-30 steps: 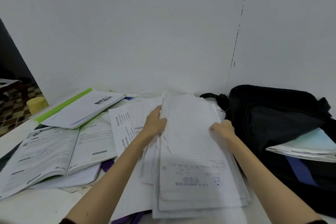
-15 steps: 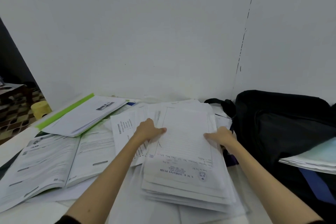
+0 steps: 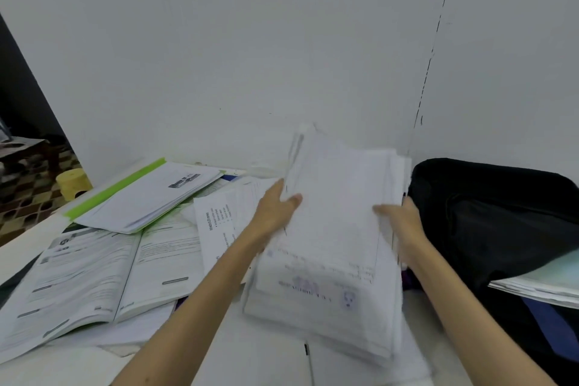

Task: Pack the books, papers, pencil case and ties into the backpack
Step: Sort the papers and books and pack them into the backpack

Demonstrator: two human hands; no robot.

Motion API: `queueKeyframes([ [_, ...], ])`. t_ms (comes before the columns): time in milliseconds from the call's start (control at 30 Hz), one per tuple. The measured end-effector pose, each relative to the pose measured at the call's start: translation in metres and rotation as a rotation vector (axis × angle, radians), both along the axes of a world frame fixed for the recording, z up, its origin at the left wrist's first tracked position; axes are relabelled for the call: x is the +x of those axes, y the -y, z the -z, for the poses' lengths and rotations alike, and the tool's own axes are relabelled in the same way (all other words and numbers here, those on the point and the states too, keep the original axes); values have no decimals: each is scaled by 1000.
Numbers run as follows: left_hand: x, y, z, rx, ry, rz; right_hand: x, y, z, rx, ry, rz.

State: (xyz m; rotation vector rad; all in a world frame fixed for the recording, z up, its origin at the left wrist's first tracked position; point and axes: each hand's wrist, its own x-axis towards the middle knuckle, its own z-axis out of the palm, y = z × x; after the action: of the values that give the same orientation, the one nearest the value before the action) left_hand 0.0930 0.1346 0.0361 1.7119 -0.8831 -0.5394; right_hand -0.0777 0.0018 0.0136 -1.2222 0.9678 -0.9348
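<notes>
Worktop (image 3: 266,351): white, set against a pale wall; all items listed are carried on it.

Backpack (image 3: 488,222): black, at the right edge of the worktop, lying slumped. One book (image 3: 539,285) is seen protruding from its opening at the right, so packing is judged begun but far from done.

Open book (image 3: 94,276): spread flat at the left edge of the worktop, not yet packed.

Stack of papers (image 3: 332,244): thick and white, held at the middle of the worktop just beside the backpack. Its long axis runs from the near edge toward the wall, the far end tilted up and blurred; the printed heading lies at the near end. It is judged to be the item in hand, with insertion into the backpack left to do.

Green-edged booklet (image 3: 147,197): closed, at the back left, partly overlying the open book.

Loose sheets (image 3: 219,222): between the open book and the stack, left to gather.

Left hand (image 3: 275,213): the stack's left edge is gripped, thumb on top.

Right hand (image 3: 398,216): the right edge is gripped, fingers curled round it.

Pencil case and ties: none identified with certainty.
</notes>
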Motion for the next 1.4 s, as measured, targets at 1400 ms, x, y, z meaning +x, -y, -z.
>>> queueKeyframes([
  [1400, 187, -6, -44, -379, -281, 157, 166, -78, -45, -499, -115, 314],
])
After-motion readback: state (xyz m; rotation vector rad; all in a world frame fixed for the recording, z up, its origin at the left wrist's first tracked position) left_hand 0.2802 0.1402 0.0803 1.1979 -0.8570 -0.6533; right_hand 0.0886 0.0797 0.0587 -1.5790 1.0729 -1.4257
